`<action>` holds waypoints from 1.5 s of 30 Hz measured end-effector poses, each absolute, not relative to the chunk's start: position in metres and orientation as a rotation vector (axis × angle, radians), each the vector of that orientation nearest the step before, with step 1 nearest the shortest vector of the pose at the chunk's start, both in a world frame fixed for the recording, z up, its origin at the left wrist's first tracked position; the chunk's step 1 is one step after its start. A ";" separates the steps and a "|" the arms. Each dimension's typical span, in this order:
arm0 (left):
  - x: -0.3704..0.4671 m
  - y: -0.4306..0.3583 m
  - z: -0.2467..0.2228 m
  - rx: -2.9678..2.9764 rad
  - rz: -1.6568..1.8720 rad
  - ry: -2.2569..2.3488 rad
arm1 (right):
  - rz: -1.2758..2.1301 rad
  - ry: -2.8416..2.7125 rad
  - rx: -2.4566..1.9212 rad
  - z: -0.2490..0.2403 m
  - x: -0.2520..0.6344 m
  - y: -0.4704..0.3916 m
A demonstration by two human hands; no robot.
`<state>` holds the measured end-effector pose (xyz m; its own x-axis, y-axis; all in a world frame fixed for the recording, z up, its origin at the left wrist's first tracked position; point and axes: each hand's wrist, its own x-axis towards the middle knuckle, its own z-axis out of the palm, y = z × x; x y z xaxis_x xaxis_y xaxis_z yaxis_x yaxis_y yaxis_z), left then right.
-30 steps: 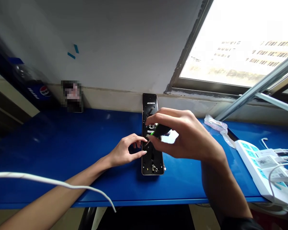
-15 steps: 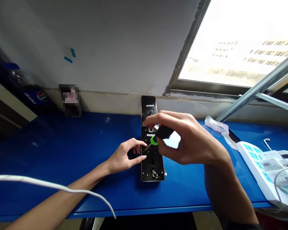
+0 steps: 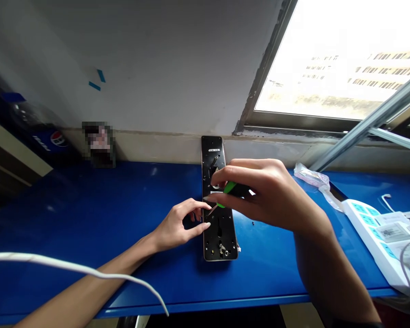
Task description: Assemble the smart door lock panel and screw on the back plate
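Observation:
A long black metal panel (image 3: 222,237), which looks like a door-lock plate, lies lengthwise in front of me, with small holes, metal posts and a white label. My right hand (image 3: 259,191) is closed around the black-and-green handle of a screwdriver (image 3: 229,187). Its thin shaft slants down to the left, its tip at the panel's left edge. My left hand (image 3: 182,221) rests at that edge, thumb and index finger spread on either side of the tip and touching the panel. Its other fingers are curled and partly hidden. My right hand covers part of the panel.
The panel lies on a blue tabletop (image 3: 133,196) against a wall. At right are a white power strip (image 3: 365,223) with plugs and a plastic bag (image 3: 310,176). One tiny dark piece (image 3: 253,223) lies right of the panel. A white cable (image 3: 123,276) crosses my left forearm.
My right fingers have shifted on the screwdriver handle, and the handle now lies flatter, showing more green. The tip and my left hand stay in about the same place.

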<state>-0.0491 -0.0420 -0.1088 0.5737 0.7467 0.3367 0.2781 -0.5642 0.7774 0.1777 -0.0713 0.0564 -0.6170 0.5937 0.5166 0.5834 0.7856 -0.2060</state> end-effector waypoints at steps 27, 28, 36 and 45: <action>-0.047 -0.045 -0.107 2.144 0.910 0.825 | 0.021 -2.404 -0.820 0.054 0.180 -0.073; -0.047 -0.045 -0.107 2.140 0.904 0.820 | 0.027 -2.401 -0.816 0.054 0.180 -0.073; -0.047 -0.045 -0.103 2.144 0.909 0.806 | 0.065 -2.406 -0.835 0.055 0.180 -0.073; -0.047 -0.046 -0.102 2.171 0.925 0.806 | 0.101 -2.397 -0.791 0.053 0.180 -0.071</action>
<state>-0.0472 -0.0462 -0.1018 0.5649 0.7295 0.3856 0.2821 -0.6099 0.7406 0.1798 -0.0715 0.0535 -0.6384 0.5629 0.5249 0.5166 0.8190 -0.2499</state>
